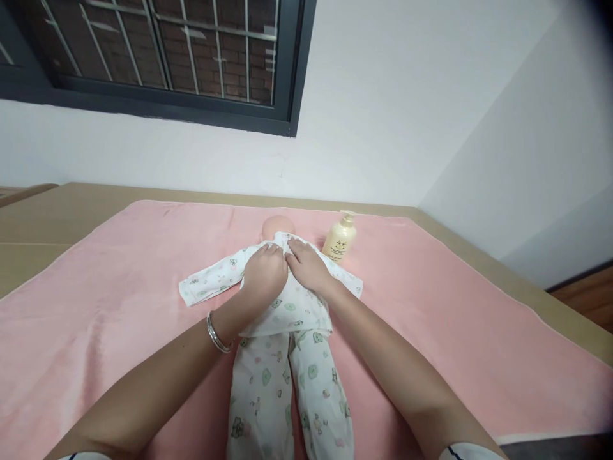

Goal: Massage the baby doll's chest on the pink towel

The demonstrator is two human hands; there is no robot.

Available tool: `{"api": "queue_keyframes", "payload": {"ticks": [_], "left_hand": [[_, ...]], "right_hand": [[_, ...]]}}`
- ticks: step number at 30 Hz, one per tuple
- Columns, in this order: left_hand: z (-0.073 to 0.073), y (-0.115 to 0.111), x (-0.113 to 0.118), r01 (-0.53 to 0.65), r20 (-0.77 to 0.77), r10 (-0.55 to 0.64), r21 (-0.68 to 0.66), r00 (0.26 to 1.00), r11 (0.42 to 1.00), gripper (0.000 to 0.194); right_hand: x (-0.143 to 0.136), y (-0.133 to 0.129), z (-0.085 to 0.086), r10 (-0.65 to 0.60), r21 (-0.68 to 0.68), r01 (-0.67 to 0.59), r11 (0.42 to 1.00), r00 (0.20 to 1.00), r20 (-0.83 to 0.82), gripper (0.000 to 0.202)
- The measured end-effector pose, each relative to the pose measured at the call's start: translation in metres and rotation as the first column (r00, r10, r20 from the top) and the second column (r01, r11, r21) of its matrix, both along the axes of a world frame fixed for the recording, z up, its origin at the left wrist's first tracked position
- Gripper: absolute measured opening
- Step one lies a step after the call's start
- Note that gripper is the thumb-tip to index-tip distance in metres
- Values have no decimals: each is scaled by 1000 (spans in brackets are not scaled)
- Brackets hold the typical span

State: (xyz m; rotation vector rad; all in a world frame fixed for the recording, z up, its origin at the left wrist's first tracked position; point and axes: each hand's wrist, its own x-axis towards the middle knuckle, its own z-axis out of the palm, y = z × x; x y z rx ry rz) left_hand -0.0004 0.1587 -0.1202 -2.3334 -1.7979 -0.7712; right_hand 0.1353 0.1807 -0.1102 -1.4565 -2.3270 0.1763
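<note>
A baby doll (pixel 278 225) lies on its back, its head pointing away from me. It wears a white printed pajama top (pixel 292 313) with long sleeves, and matching pajama pants (pixel 263 396) stretch toward me. My left hand (pixel 265 271), with a silver bangle on the wrist, is closed on the front of the top near the chest. Right beside it, my right hand (pixel 309 265) grips the top just below the collar, thumb against the left fingers. Both hands hide the cloth edge or fastening between them.
A pale yellow pump bottle (pixel 339 239) stands by the doll's sleeve on the right. Under everything spreads a pink sheet (pixel 431 306) over a tan surface (pixel 52 223). Behind are a white wall (pixel 364 128) and a dark-framed barred window (pixel 191 96).
</note>
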Motion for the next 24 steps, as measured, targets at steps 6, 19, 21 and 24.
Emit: {"api": "queue_keyframes", "payload": {"ticks": [6, 19, 21, 24], "left_hand": [[0, 16, -12, 52, 86, -45, -87, 995, 995, 26], [-5, 17, -11, 6, 76, 0, -78, 997, 997, 30], [-5, 18, -11, 1, 56, 4, -83, 998, 997, 31], [-2, 12, -6, 15, 17, -14, -54, 1000, 998, 33]], "right_hand": [[-16, -28, 8, -99, 92, 87, 992, 987, 130, 33], [-12, -22, 6, -83, 77, 75, 994, 991, 102, 33], [-12, -23, 7, -94, 63, 89, 994, 991, 90, 31], [-3, -9, 2, -28, 15, 28, 999, 999, -28, 36]]}}
